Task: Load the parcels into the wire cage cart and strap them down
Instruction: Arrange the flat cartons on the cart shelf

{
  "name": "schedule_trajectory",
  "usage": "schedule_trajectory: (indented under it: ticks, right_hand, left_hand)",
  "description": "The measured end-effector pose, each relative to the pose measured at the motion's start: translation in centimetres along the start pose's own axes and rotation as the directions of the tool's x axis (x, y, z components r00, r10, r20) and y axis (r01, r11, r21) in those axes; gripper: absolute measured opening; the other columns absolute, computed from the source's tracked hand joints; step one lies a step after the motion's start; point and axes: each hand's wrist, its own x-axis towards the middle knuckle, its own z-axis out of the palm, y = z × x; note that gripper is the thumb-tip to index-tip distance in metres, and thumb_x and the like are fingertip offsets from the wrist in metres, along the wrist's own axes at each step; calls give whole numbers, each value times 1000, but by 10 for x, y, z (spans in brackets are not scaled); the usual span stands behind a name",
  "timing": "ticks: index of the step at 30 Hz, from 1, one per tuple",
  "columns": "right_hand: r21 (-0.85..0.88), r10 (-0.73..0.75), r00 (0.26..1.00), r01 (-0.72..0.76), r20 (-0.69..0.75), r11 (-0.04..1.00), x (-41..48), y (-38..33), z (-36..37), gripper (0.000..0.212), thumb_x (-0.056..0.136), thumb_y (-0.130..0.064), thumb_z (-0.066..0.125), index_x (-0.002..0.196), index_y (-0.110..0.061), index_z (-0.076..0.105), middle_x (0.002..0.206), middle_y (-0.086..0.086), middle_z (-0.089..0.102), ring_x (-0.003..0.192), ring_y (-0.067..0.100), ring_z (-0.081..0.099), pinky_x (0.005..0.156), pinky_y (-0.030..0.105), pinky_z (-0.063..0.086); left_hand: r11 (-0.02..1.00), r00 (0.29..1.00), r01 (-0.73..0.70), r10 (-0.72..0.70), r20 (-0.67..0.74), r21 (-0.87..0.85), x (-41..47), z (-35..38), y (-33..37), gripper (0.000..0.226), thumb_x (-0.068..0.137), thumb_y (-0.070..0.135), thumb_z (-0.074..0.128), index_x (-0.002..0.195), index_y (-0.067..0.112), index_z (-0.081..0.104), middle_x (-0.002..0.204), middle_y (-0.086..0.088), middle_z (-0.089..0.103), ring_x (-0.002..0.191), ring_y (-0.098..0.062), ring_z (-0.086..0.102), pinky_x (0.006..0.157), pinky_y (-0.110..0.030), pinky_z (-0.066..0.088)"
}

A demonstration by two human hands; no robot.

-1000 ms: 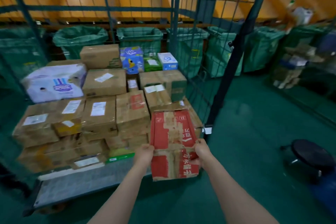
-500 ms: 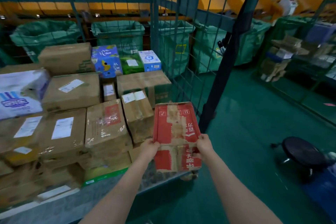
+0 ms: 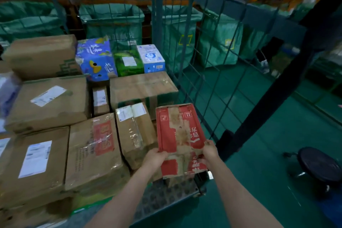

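Observation:
I hold a worn red parcel (image 3: 178, 135) with torn brown tape over the front right corner of the wire cage cart (image 3: 187, 72). My left hand (image 3: 154, 159) grips its left edge and my right hand (image 3: 210, 152) grips its right edge, thumbs on top. The parcel is tilted with its far end raised, beside a taped brown box (image 3: 135, 131). Several brown cardboard parcels (image 3: 50, 102) fill the cart, with a blue patterned box (image 3: 95, 59), a green box (image 3: 127, 61) and a small blue-white box (image 3: 151, 58) at the back. No strap is visible.
The cart's perforated metal deck (image 3: 166, 196) shows bare at the front. A dark post (image 3: 273, 96) stands right of the cart. Green sack bins (image 3: 218, 39) line the back wall. A black round stool (image 3: 318, 164) sits on the green floor at the right.
The view has closed in on the cart. Both hands have carried the red parcel forward, from in front of the cart's corner to above its front right deck.

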Motion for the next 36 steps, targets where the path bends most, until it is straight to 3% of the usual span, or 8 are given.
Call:
schedule_trajectory:
  ticks: [6, 9, 14, 18, 22, 25, 29, 36]
  right_hand:
    - [-116, 24, 998, -18, 50, 993, 28, -14, 15, 25, 95, -14, 49, 118, -24, 45, 106, 5, 62, 94, 27, 64, 82, 51, 55]
    - [-171, 4, 999, 6, 54, 985, 45, -19, 20, 31, 94, -1, 44, 119, -18, 48, 106, 7, 64, 95, 28, 64, 84, 51, 54]
    - [-219, 29, 997, -13, 72, 976, 83, -28, 35, 35, 93, 8, 37, 120, -12, 46, 108, 11, 64, 96, 28, 64, 86, 51, 53]
    - [-230, 113, 988, -86, 109, 969, 115, -36, 42, 29, 98, 1, 37, 119, -18, 44, 106, 10, 64, 95, 27, 64, 88, 50, 53]
    - [-371, 126, 992, -116, 4, 921, 140, -36, 40, 23, 97, -15, 45, 120, -15, 50, 112, 11, 65, 96, 31, 65, 87, 45, 53]
    - [-548, 112, 994, -103, -18, 830, 138, -35, 34, 26, 95, -19, 54, 119, -10, 50, 113, 9, 65, 92, 27, 65, 73, 33, 54]
    - [-655, 109, 994, -89, -10, 751, 133, -35, 35, 33, 96, -28, 50, 124, -13, 43, 116, 12, 62, 95, 28, 62, 78, 33, 48]
    - [-766, 200, 979, -104, 32, 635, 122, -52, 49, 50, 91, -25, 59, 130, -2, 37, 128, 18, 52, 110, 32, 56, 86, 35, 46]
  left_hand:
    - [998, 997, 63, -63, 38, -17, 34, 5, 6, 32, 92, 20, 53, 122, 10, 56, 101, 0, 61, 84, -12, 55, 64, -20, 43]
    - [996, 994, 91, -92, 60, 10, 44, 13, 13, 40, 94, 20, 53, 132, 10, 48, 124, -8, 58, 101, -19, 55, 81, -24, 44]
    - [985, 987, 159, -161, -25, -61, 73, 29, 22, 59, 88, 25, 62, 140, 11, 38, 129, -7, 55, 114, -22, 54, 102, -32, 42]
    - [978, 981, 188, -191, -33, -86, 99, 38, 37, 56, 89, 29, 63, 137, 12, 40, 127, -4, 55, 104, -17, 53, 87, -23, 41]
    - [958, 961, 277, -276, 18, -71, 117, 51, 42, 48, 90, 25, 60, 133, 7, 49, 123, -8, 60, 107, -20, 57, 93, -28, 45]
    - [943, 958, 288, -287, 31, -166, 124, 64, 43, 52, 88, 20, 63, 135, 5, 46, 126, -11, 59, 113, -25, 56, 104, -34, 42]
    - [911, 938, 326, -346, -37, -254, 124, 64, 48, 41, 89, 14, 59, 128, 2, 51, 114, -12, 64, 97, -23, 62, 91, -31, 50]
    - [942, 935, 331, -335, -116, -55, 116, 48, 54, 37, 92, 24, 51, 124, 4, 55, 116, -9, 64, 101, -22, 61, 89, -29, 48]
